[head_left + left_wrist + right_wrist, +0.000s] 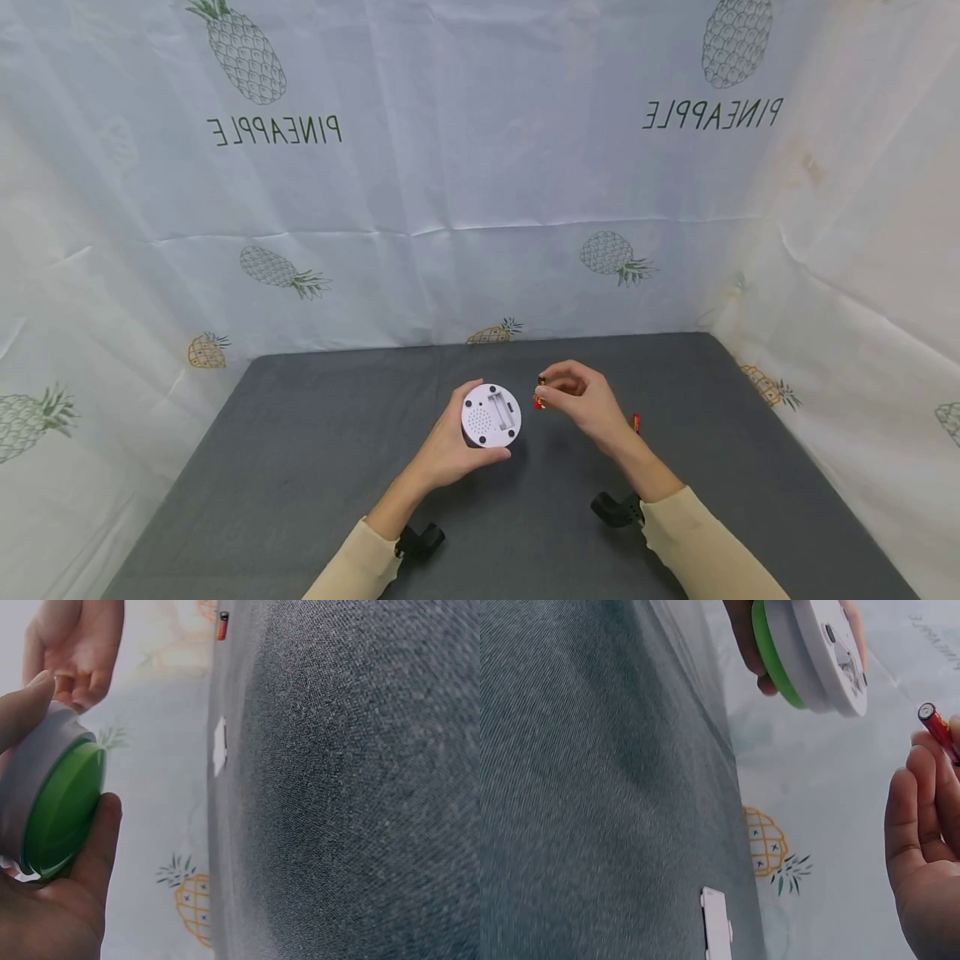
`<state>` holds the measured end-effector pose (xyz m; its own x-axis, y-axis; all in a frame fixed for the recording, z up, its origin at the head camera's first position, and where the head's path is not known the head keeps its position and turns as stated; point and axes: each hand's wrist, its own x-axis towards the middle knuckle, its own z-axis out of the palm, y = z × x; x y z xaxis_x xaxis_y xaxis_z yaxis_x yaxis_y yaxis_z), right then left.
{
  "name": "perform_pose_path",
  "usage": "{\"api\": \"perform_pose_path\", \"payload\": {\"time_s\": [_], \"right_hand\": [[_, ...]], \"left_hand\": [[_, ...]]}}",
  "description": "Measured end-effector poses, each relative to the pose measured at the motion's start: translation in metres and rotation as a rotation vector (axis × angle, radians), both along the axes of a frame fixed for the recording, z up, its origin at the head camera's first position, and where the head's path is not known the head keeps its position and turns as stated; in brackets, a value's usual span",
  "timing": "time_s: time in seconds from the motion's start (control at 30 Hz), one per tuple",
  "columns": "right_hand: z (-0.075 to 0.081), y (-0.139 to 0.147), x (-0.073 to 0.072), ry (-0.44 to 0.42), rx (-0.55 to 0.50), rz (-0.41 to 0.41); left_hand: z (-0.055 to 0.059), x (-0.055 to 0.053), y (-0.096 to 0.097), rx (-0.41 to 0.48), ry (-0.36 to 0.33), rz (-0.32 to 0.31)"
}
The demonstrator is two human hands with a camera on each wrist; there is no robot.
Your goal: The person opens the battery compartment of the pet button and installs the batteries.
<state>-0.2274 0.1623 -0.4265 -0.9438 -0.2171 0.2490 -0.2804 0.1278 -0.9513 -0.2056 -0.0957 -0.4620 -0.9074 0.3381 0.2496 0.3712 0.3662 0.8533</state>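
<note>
My left hand (447, 448) grips a round white device with a green face (66, 806) by its edges, thumb on the near side. Its white underside (480, 432) is turned up and shows an open battery compartment (499, 411), dark feet and a patch of small holes. To the right of the device and apart from it, my right hand (591, 406) pinches a small red battery (937, 729) between thumb and fingers. Another red battery (636, 422) is on the table beyond my right wrist, partly hidden by it in the head view.
A small white battery cover (716, 922) lies on the dark grey tablecloth (300, 475); the head view does not show it. White cloth printed with pineapples (420, 167) hangs behind the table and at both sides. A black wrist camera (617, 510) sits on my right wrist.
</note>
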Motion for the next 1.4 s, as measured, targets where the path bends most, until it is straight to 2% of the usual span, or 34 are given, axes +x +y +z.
{"api": "perform_pose_path", "payload": {"time_s": [0.43, 0.73, 1.4], "right_hand": [[0.001, -0.021, -0.002, 0.06, 0.033, -0.002], [-0.002, -0.033, -0.004, 0.111, 0.061, 0.03], [-0.002, -0.048, 0.003, 0.222, 0.271, 0.025]], "left_hand": [[-0.001, 0.0, 0.001, -0.003, 0.001, -0.018], [-0.002, 0.001, 0.0, -0.006, -0.002, -0.03], [-0.003, 0.0, -0.001, 0.0, 0.0, -0.058]]}}
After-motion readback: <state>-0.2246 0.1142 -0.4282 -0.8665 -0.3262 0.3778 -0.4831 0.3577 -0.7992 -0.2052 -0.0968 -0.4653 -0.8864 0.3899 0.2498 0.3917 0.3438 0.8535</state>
